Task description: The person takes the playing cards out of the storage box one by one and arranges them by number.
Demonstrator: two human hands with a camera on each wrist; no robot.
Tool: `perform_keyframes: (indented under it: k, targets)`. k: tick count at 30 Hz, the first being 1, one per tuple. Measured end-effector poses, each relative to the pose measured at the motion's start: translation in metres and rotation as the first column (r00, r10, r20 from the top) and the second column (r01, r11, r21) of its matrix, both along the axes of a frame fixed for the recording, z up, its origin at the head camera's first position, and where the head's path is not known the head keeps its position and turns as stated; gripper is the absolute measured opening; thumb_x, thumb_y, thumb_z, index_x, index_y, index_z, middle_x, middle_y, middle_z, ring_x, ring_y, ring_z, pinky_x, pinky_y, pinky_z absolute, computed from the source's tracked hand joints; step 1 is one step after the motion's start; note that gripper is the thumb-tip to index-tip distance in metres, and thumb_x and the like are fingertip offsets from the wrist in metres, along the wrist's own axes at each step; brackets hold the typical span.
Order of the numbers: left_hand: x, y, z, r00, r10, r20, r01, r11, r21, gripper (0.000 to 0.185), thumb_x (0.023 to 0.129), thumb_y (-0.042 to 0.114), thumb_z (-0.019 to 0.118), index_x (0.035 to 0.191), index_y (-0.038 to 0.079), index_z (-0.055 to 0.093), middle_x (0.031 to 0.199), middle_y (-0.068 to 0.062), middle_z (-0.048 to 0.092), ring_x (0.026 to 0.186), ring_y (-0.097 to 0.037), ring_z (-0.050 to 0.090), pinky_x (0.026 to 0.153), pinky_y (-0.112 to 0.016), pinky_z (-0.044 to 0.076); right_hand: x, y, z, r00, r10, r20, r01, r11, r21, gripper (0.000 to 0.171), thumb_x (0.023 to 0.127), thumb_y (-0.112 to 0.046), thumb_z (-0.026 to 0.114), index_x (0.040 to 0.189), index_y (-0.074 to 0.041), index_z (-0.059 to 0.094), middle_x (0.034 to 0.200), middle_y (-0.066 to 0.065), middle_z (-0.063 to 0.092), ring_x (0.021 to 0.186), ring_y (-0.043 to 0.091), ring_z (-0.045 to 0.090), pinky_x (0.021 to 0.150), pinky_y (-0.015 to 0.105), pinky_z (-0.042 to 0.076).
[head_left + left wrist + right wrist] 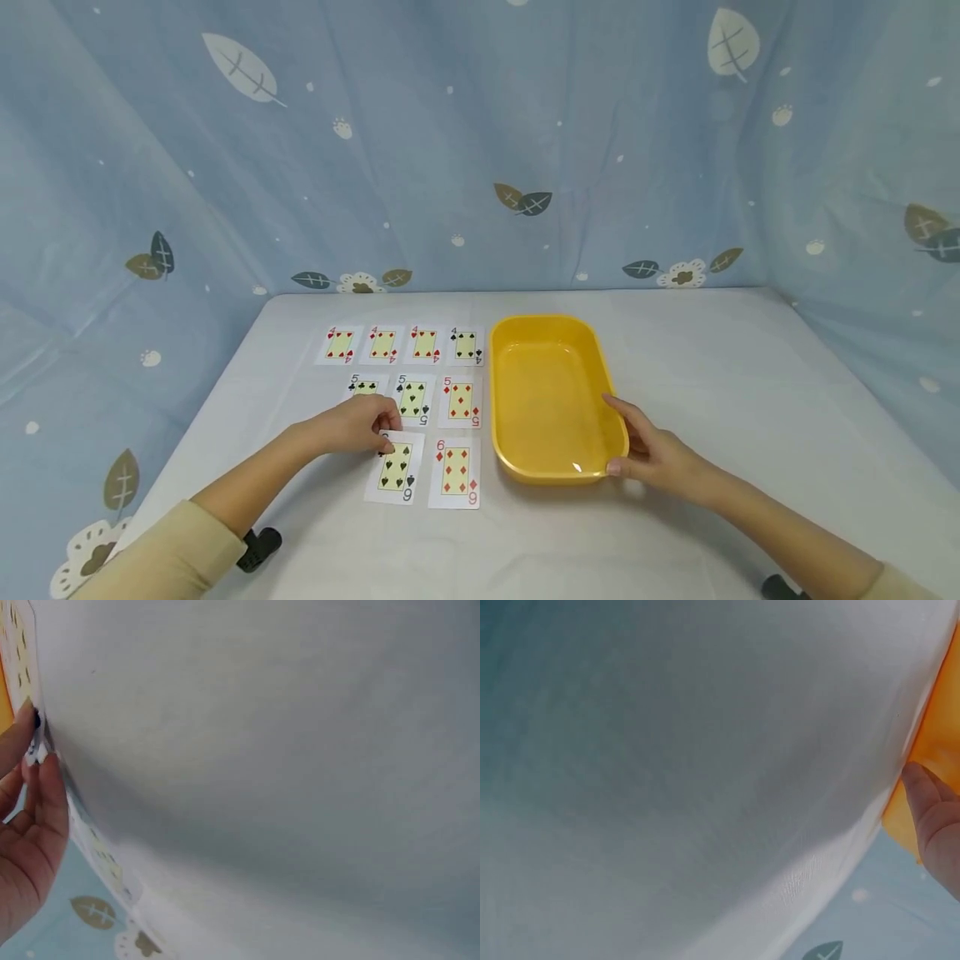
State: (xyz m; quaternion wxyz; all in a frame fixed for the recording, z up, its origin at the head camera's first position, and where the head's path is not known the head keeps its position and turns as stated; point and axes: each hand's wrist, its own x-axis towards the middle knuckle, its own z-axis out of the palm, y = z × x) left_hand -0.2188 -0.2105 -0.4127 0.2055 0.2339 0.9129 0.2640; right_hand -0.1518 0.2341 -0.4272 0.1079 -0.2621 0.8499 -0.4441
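My left hand (356,422) pinches the upper edge of a six of spades (395,473) between thumb and fingers. In the left wrist view the thumb (19,739) lies over this card's face. Beside it is a six of diamonds (454,473). Just beyond the hand, a five of clubs (365,385) is partly covered, with a five of spades (412,400) and a five of diamonds (461,402) to its right. At the near right corner of a yellow plastic tray (517,477), my right hand (660,454) grips the rim, thumb in front and fingers along the side.
A row of fours, among them a four of spades (466,346), lies face up at the back left. The white tabletop (712,375) ends at a blue leaf-patterned curtain (450,150). Dark straps sit near both wrists.
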Motion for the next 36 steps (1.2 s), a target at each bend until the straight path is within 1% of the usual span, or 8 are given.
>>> perform_keyframes:
  k: [6,14,17,21,26,28,32,36]
  targets:
    - [-0.002,-0.002,-0.001,1.0,0.02,-0.014,-0.02,1.0,-0.005,0.023,0.072,0.01,0.08,0.083,0.011,0.061,0.074,0.002,0.053,0.071,-0.013,0.048,0.062,-0.022,0.042,-0.001,-0.003,0.004,1.0,-0.005,-0.01,0.005,1.0,0.017,0.082,0.088,-0.019,0.067,0.147,0.001,0.014,0.134,0.036,0.044,0.117,0.043,0.051,0.091,0.039,0.049]
    - [0.005,0.003,0.003,0.98,0.015,-0.196,-0.046,0.987,-0.154,0.024,0.074,0.027,0.081,0.087,0.02,0.062,0.082,0.008,0.052,0.074,-0.009,0.047,0.066,-0.026,0.041,-0.004,0.0,0.007,0.997,-0.013,-0.078,0.023,0.992,0.127,0.082,0.087,-0.022,0.068,0.148,-0.001,0.017,0.141,0.033,0.036,0.121,0.044,0.048,0.093,0.046,0.046]
    - [0.007,0.004,0.004,0.956,-0.015,-0.294,-0.04,0.983,-0.18,0.026,0.077,0.035,0.077,0.093,0.021,0.063,0.085,0.01,0.053,0.071,-0.006,0.047,0.063,-0.025,0.041,-0.004,0.004,0.008,0.987,-0.023,-0.161,0.057,0.976,0.212,0.078,0.09,-0.026,0.063,0.15,-0.008,0.018,0.145,0.027,0.036,0.121,0.043,0.05,0.092,0.053,0.046]
    - [0.008,0.007,0.008,0.902,-0.036,-0.431,-0.028,0.99,-0.141,0.036,0.079,0.04,0.075,0.104,0.017,0.063,0.092,0.006,0.057,0.07,-0.007,0.051,0.058,-0.024,0.041,-0.003,0.011,0.014,0.968,-0.053,-0.246,0.129,0.944,0.305,0.076,0.092,-0.036,0.058,0.152,-0.02,0.015,0.141,0.02,0.045,0.118,0.041,0.053,0.085,0.059,0.048]
    - [0.007,0.013,0.015,0.827,-0.011,-0.562,-0.052,0.994,-0.097,0.057,0.079,0.046,0.072,0.123,0.013,0.058,0.115,-0.006,0.06,0.1,-0.023,0.06,0.073,-0.038,0.052,-0.006,0.015,0.024,0.913,-0.01,-0.408,0.206,0.874,0.439,0.084,0.088,-0.054,0.057,0.152,-0.019,0.017,0.14,0.018,0.048,0.109,0.043,0.059,0.076,0.054,0.053]
    - [0.006,0.016,0.019,0.813,-0.007,-0.583,-0.059,0.994,-0.094,0.067,0.079,0.05,0.07,0.132,0.012,0.052,0.126,-0.011,0.056,0.113,-0.03,0.056,0.085,-0.047,0.05,-0.008,0.014,0.029,0.879,0.013,-0.476,0.245,0.845,0.476,0.089,0.085,-0.06,0.056,0.152,-0.015,0.018,0.143,0.016,0.044,0.107,0.044,0.06,0.077,0.054,0.053]
    - [0.004,0.021,0.026,0.808,-0.014,-0.588,-0.051,0.994,-0.093,0.085,0.08,0.057,0.065,0.145,0.01,0.037,0.143,-0.016,0.043,0.131,-0.036,0.041,0.104,-0.057,0.033,-0.012,0.012,0.037,0.832,0.038,-0.554,0.308,0.799,0.517,0.099,0.082,-0.066,0.054,0.151,-0.007,0.015,0.146,0.018,0.039,0.118,0.04,0.053,0.095,0.056,0.044]
    - [0.0,0.022,0.03,0.784,-0.038,-0.62,-0.048,0.991,-0.122,0.097,0.079,0.067,0.059,0.15,0.011,0.025,0.151,-0.016,0.031,0.139,-0.035,0.029,0.11,-0.062,0.017,-0.02,0.012,0.039,0.794,0.075,-0.603,0.35,0.755,0.555,0.103,0.083,-0.068,0.051,0.151,-0.002,0.011,0.149,0.02,0.033,0.131,0.035,0.041,0.107,0.056,0.03]
